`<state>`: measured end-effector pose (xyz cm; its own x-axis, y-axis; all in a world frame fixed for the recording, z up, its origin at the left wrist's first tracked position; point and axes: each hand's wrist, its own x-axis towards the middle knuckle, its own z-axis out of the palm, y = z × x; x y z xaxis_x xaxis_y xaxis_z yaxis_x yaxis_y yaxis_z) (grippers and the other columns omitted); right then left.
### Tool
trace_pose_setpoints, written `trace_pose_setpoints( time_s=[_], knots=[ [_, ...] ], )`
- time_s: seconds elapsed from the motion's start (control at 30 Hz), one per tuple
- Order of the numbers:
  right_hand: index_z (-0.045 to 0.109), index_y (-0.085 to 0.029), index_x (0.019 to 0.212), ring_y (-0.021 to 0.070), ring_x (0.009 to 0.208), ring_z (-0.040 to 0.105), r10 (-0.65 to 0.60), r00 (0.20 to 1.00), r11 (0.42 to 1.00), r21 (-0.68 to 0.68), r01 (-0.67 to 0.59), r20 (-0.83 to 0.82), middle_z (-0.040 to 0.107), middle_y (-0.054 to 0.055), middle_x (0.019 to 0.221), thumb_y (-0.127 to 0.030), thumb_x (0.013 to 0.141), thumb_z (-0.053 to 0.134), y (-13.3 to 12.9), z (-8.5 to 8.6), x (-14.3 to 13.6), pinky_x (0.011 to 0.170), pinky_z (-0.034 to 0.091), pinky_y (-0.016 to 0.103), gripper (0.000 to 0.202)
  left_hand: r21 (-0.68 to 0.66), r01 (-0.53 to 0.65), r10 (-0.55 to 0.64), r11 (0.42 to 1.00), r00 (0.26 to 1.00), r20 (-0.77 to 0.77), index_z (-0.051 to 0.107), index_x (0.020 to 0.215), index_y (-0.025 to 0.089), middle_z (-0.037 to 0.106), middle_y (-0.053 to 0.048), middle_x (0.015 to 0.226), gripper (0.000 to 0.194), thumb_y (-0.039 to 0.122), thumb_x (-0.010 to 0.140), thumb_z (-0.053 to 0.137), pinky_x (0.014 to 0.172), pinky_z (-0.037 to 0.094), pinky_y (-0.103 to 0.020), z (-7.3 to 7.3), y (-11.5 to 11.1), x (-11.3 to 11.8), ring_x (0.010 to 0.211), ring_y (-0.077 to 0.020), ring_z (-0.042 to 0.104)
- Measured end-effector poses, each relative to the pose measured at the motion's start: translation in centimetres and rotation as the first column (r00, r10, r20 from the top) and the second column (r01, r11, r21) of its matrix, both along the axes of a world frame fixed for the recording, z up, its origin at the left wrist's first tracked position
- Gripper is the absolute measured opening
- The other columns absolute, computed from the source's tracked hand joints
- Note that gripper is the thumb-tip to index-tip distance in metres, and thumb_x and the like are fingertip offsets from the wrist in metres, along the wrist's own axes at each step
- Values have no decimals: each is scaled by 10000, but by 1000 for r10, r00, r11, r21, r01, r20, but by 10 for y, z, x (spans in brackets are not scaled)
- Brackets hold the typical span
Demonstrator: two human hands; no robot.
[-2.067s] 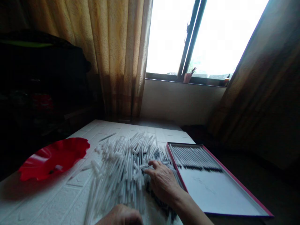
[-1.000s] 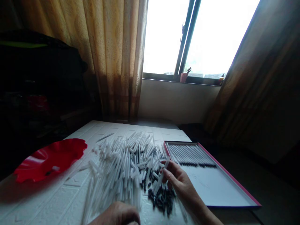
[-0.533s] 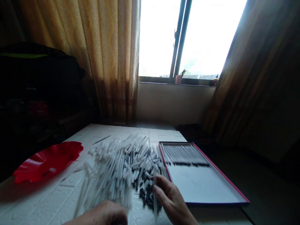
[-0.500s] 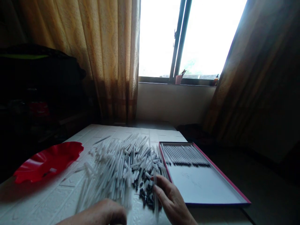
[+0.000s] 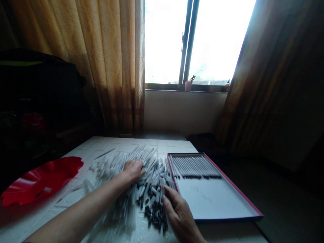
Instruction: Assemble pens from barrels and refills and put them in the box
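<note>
My left hand [image 5: 134, 169] reaches over the middle of a loose pile of clear pen barrels [image 5: 121, 199]. Its fingers curl down into the pile; what they grip, if anything, is hidden. In front of the tray, my right hand [image 5: 178, 211] is closed, with thumb and fingers pinching a clear pen barrel [image 5: 162, 184] upright. Beside this hand lie small black pen parts [image 5: 155, 214] and short clear pieces. To the right is a shallow tray [image 5: 215, 202] with a white base and pink rim. A row of pens [image 5: 196, 165] with black ends lies along its far side.
A red dish [image 5: 43, 179] with a wavy rim stands at the table's left, a few small pieces inside. One loose barrel [image 5: 105, 153] lies near the back of the white table [image 5: 174, 145]. Behind are curtains, a window and a pink cup [image 5: 188, 86] on the sill.
My left hand has moved forward from the near edge into the middle of the pile. My right hand stays by the tray with the pen barrel. The view has shifted slightly to the right.
</note>
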<state>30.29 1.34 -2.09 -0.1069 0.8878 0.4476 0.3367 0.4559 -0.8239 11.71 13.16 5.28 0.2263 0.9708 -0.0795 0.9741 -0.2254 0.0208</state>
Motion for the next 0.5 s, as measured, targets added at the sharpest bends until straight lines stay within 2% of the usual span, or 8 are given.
trace_pose_setpoints(
  time_s=[0.13, 0.23, 0.37, 0.5],
  knots=[
    [683, -170, 1246, 260, 1113, 694, 3, 1000, 1000, 12, -3, 28, 739, 131, 1178, -286, 950, 483, -1, 2, 1, 940, 549, 328, 375, -46, -90, 88, 995, 995, -39, 616, 1245, 195, 634, -87, 1267, 288, 307, 981, 649, 873, 568, -445, -3, 7, 5, 1054, -251, 665],
    [669, -129, 1265, 271, 1027, 727, -26, 998, 1000, -15, 27, 52, 749, 153, 1144, -307, 932, 497, 0, -1, 3, 884, 575, 340, 415, -75, -124, 121, 989, 992, -38, 616, 1243, 197, 637, -83, 1258, 289, 307, 978, 654, 864, 571, -436, -3, 10, 2, 1049, -250, 668],
    [688, -157, 1222, 262, 998, 734, -33, 995, 999, -38, 37, 98, 757, 132, 1127, -285, 928, 512, 2, -9, 6, 865, 578, 332, 366, -71, -117, 117, 991, 993, -8, 617, 1242, 194, 637, -85, 1259, 287, 309, 981, 649, 867, 570, -441, -1, 11, -10, 1049, -250, 667],
    [708, -146, 1171, 275, 1003, 736, -57, 990, 998, -8, 59, 128, 759, 143, 1117, -269, 917, 492, 2, -8, 4, 866, 583, 349, 355, -26, -93, 94, 995, 995, 30, 619, 1237, 190, 639, -87, 1258, 279, 308, 985, 643, 871, 569, -445, 7, 4, -25, 1046, -248, 668]
  ],
)
